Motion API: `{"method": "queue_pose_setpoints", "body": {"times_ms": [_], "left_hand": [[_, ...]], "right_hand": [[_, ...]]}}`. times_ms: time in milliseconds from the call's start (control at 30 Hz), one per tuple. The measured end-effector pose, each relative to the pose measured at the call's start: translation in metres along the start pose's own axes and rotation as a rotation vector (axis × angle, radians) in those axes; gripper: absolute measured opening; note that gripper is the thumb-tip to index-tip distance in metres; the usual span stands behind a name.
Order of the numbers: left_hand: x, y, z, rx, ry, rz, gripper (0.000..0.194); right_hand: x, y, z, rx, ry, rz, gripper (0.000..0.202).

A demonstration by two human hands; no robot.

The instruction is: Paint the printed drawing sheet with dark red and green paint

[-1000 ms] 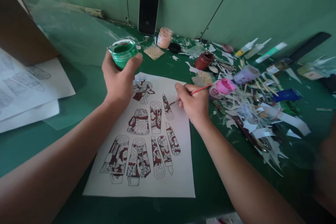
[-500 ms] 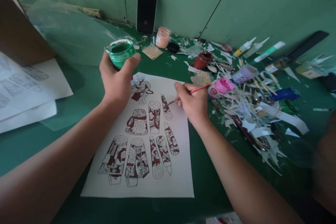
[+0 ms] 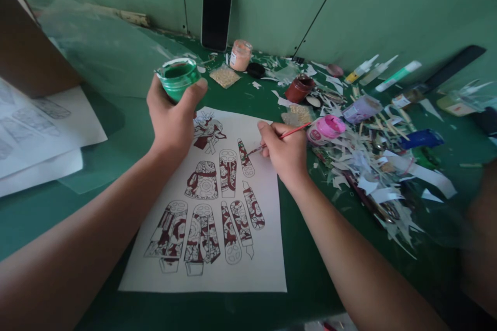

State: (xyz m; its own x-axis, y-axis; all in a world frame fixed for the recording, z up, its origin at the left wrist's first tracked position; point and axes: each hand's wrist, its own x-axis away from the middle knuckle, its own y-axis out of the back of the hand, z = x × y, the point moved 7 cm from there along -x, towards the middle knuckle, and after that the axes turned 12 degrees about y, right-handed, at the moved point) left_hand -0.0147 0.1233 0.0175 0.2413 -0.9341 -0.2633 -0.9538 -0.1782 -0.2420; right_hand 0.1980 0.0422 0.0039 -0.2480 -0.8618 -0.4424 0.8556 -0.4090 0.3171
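Observation:
My left hand [image 3: 173, 119] is closed around an open glass jar of green paint [image 3: 179, 78], raised over the top left of the paper. In my right hand [image 3: 287, 152] is a thin red paintbrush [image 3: 295, 131], pinched near its tip. The bristles meet a narrow printed shape at the upper right of the white sheet [image 3: 260, 264]. Outlined, patterned pieces cover that sheet, many filled with dark red, and small green spots show on the narrow shape. My right hand rests on the sheet's right edge.
A phone [image 3: 217, 10] leans on the green wall beside a peach paint jar [image 3: 241, 56]. Dark red [image 3: 299, 88], pink [image 3: 326, 129] and purple [image 3: 362, 109] jars stand to the right among paper scraps [image 3: 375, 186]. Printed sheets [image 3: 77, 129] lie at left, under a brown board [image 3: 34, 46].
Almost nothing differs. Both hands hold their places, with the brush tip still on the same narrow shape.

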Motion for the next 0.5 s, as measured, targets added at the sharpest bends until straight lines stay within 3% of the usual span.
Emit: {"method": "queue_pose_setpoints", "body": {"times_ms": [500], "left_hand": [[-0.0002,-0.0016,-0.0009,0.014,0.016,-0.008,0.031]], "right_hand": [[0.0008,0.0,-0.0014,-0.004,0.009,0.008,0.044]]}}
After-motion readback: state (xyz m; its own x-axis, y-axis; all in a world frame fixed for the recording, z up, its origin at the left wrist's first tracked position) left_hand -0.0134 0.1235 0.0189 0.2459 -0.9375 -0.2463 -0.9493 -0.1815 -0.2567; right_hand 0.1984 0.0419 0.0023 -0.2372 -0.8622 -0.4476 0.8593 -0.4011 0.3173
